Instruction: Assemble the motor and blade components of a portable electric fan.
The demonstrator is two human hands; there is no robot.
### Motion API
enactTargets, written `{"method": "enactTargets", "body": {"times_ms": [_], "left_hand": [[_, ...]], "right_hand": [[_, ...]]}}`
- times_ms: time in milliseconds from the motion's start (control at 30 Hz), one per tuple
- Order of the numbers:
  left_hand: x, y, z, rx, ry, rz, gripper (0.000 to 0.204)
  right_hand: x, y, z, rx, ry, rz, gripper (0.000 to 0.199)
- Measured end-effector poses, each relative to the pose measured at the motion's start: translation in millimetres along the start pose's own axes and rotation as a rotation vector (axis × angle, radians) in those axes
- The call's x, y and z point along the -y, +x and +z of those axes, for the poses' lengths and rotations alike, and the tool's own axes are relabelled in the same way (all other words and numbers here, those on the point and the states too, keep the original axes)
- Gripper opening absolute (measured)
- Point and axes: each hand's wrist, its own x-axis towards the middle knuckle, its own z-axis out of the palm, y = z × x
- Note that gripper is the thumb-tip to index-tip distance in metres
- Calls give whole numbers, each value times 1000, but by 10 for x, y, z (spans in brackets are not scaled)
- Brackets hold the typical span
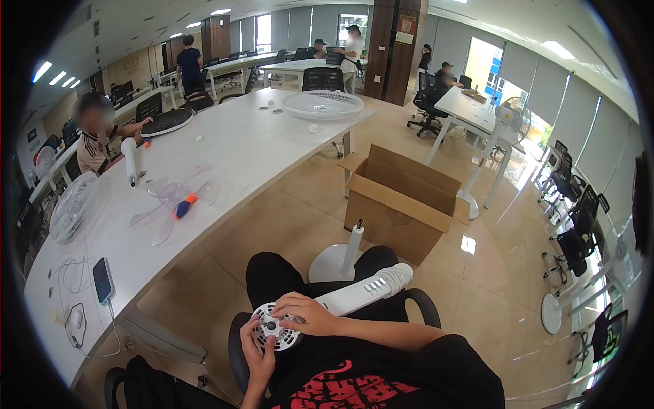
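Observation:
A white electric fan body point(357, 290) lies across my lap, with a row of buttons on its neck and a cord bundled at its far end. Its round, slotted motor head point(285, 340) is at the near left end, with a dark shaft in the middle. My left hand point(256, 351) grips the left rim of this head, thumb on its face. From the right, my right hand point(308, 315) reaches over the top, its fingers bent at the shaft. Whether those fingers pinch a small part is hidden. Both hands touch the fan's motor head.
On the white table point(225, 177) lie clear fan blades point(163, 198), an orange-and-blue tool point(185, 206), a phone point(103, 281) and fan grilles point(323, 104). An open cardboard box point(402, 204) and a round stand base point(332, 263) are on the floor. A person point(99, 133) sits across the table.

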Motion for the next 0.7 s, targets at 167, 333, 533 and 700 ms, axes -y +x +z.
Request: {"method": "enactTargets", "body": {"times_ms": [167, 333, 533, 700], "left_hand": [[17, -34, 8, 8, -37, 15, 53], [-215, 15, 33, 48, 246, 90, 59], [-21, 13, -22, -8, 23, 49, 46], [39, -17, -18, -23, -43, -7, 42]], "right_hand": [[-52, -75, 21, -20, 63, 36, 20], [42, -44, 0, -15, 24, -2, 27], [-38, -51, -21, -21, 85, -57, 28], [-25, -71, -23, 5, 100, 23, 18]]}}
